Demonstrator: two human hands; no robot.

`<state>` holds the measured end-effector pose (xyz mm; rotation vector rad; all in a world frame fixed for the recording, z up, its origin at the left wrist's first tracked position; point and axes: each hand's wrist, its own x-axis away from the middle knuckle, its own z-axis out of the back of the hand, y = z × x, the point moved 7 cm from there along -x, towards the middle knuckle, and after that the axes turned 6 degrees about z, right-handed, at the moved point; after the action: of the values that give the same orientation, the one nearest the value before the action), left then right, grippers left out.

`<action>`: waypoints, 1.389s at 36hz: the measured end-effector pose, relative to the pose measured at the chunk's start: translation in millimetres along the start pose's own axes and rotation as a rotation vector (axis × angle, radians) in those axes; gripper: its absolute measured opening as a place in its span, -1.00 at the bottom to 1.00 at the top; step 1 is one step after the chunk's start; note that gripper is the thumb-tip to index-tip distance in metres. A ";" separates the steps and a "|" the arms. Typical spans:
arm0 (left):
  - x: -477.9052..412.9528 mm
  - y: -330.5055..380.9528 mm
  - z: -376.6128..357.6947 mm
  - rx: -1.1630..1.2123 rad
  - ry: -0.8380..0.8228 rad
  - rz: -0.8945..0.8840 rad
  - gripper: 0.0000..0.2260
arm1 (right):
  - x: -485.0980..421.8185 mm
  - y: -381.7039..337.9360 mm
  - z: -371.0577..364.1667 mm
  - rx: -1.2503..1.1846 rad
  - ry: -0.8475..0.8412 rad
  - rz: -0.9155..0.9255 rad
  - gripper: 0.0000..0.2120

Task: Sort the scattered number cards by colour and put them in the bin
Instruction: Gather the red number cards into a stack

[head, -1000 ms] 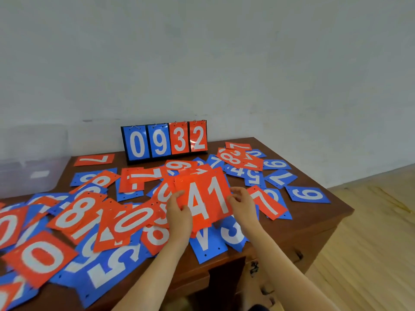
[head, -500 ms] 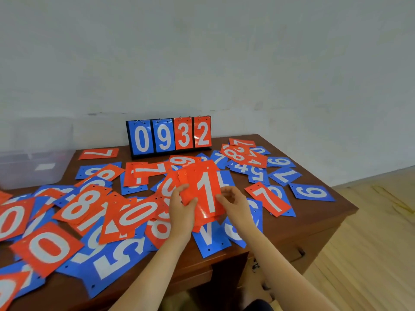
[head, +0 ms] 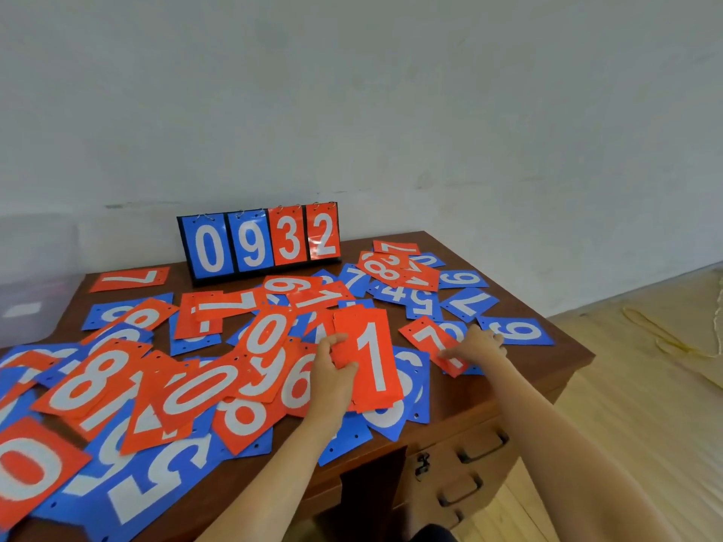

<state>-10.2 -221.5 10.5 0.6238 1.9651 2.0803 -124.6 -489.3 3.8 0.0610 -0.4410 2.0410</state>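
Note:
Red and blue number cards lie scattered over the brown wooden table point(head: 520, 389). My left hand point(head: 332, 373) grips a stack of red cards point(head: 371, 361) with a white 1 on top, held just above the table's middle. My right hand point(head: 475, 346) reaches right and lies with fingers stretched on a red 7 card point(head: 428, 338), which rests on blue cards. A blue 9 card point(head: 518, 332) lies just beyond that hand. The clear plastic bin point(head: 27, 295) stands at the far left, partly cut off.
A flip scoreboard point(head: 260, 242) reading 0932 stands upright at the table's back edge. A pile of red cards point(head: 395, 266) sits at the back right. Drawers with handles point(head: 483, 447) face me below the tabletop. Wooden floor lies to the right.
My right hand has let go of the red stack and moved right onto the red 7 card. My left hand keeps the stack, now squared with the 1 on top.

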 end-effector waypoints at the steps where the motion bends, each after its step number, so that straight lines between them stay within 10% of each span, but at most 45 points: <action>1: -0.8 0.9 -3.4 -0.011 -0.007 -0.002 -0.63 | -0.4 -0.3 0.9 0.010 -0.003 -0.010 -0.04; 14: -2.4 2.0 -13.0 -0.077 -0.009 -0.024 -0.67 | -10.1 -2.6 -0.7 -0.041 0.000 -0.033 -0.10; 19: -1.0 7.0 -1.1 -0.060 0.014 -0.028 -0.66 | 1.9 -18.6 11.8 -0.214 0.244 0.136 -0.57; 25: 0.2 14.4 18.1 -0.053 0.096 -0.039 -0.66 | 54.4 -42.2 35.6 -0.726 0.447 0.314 -0.91; 31: 3.2 18.0 28.7 0.070 0.092 -0.012 -0.65 | 102.9 -79.0 -5.2 -1.195 0.154 0.329 -0.86; 50: -71.6 42.6 37.1 0.006 0.145 -0.012 -0.65 | 25.7 -161.4 -13.3 -0.573 0.158 0.523 -0.59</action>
<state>75.3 -222.8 42.0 0.4733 2.0465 2.1692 3.1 -394.1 42.9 -0.6158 -1.0025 2.3140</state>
